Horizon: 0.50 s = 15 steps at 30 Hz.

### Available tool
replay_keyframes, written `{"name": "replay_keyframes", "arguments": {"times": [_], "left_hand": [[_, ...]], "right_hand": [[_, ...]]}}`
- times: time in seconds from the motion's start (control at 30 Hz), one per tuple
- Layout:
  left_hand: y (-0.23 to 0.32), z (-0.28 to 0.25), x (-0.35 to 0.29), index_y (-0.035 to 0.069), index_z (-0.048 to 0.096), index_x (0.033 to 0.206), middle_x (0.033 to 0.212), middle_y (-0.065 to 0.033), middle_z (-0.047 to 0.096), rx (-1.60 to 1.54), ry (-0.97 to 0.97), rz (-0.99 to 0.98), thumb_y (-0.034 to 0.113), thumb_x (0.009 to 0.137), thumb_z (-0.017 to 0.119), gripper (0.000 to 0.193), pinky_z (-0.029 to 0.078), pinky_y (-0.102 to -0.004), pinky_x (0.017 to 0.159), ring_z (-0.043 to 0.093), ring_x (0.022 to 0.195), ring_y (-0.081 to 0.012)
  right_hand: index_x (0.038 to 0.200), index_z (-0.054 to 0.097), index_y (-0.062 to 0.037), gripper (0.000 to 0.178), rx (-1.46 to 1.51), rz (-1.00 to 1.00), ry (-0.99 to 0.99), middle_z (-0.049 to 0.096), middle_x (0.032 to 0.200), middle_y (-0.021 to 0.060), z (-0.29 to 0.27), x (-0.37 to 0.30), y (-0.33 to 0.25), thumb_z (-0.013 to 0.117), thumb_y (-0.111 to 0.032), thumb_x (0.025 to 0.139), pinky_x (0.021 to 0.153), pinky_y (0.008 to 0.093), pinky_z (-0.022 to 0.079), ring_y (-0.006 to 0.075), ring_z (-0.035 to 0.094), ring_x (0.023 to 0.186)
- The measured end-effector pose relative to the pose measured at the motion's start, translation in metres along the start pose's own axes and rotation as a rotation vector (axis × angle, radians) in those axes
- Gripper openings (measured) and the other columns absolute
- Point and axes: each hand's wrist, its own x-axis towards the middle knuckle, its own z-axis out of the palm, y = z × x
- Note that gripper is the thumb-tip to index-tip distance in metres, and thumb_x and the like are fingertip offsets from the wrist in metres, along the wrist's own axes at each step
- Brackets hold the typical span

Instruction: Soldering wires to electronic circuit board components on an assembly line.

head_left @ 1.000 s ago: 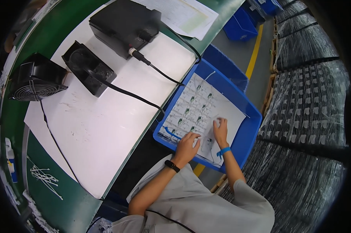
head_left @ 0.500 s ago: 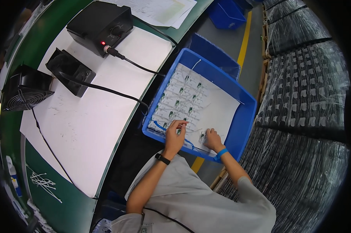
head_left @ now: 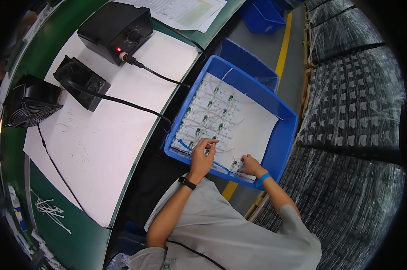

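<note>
A blue plastic bin [head_left: 290,128] holds a white sheet [head_left: 253,121] and rows of small white parts with green circuit boards [head_left: 210,105] and thin white leads. My left hand [head_left: 202,155], with a black band at the wrist, hovers over the near rows. Its thumb and forefinger are pinched together; whatever they hold is too small to make out. Toward the bin's near right corner, my right hand [head_left: 252,165], wearing a blue wrist strap [head_left: 262,179], has its fingers closed on one small white part [head_left: 236,165]. A blue coiled cord [head_left: 222,167] stretches across the near side.
Left of the bin, a green bench [head_left: 45,193] carries a black soldering station [head_left: 118,33] with a lit red light, an iron holder [head_left: 84,85], a small fan [head_left: 32,105], white cable ties [head_left: 52,211] and papers [head_left: 190,13]. Film-wrapped stacks [head_left: 347,108] stand at right.
My right hand has moved slightly toward me and right, and the small white part at its fingers has shifted and turned. My left hand stays nearly still.
</note>
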Motion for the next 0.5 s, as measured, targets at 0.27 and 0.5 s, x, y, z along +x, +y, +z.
{"name": "replay_keyframes", "arguments": {"times": [0.27, 0.5], "left_hand": [[-0.002, -0.004, 0.0, 0.001, 0.069, 0.107, 0.097, -0.011, 0.068, 0.015, 0.006, 0.006, 0.003, 0.096, 0.063, 0.013, 0.052, -0.0327, 0.074, 0.065, 0.08, -0.0219], [0.003, -0.004, -0.002, 0.001, 0.069, 0.108, 0.1, -0.0112, 0.068, 0.013, -0.015, -0.001, 0.004, 0.097, 0.062, 0.013, 0.052, -0.0328, 0.076, 0.066, 0.082, -0.022]], "right_hand": [[0.117, 0.058, -0.003, 0.057, 0.206, -0.011, 0.191, 0.058, 0.114, 0.0188, -0.017, -0.032, 0.004, 0.087, -0.027, 0.075, 0.09, 0.0434, 0.054, 0.0374, 0.063, 0.103], [0.115, 0.061, -0.0044, 0.05, 0.221, -0.246, 0.236, 0.06, 0.11, 0.0164, -0.003, 0.003, -0.038, 0.087, -0.026, 0.078, 0.088, 0.0405, 0.054, 0.0342, 0.064, 0.099]]}}
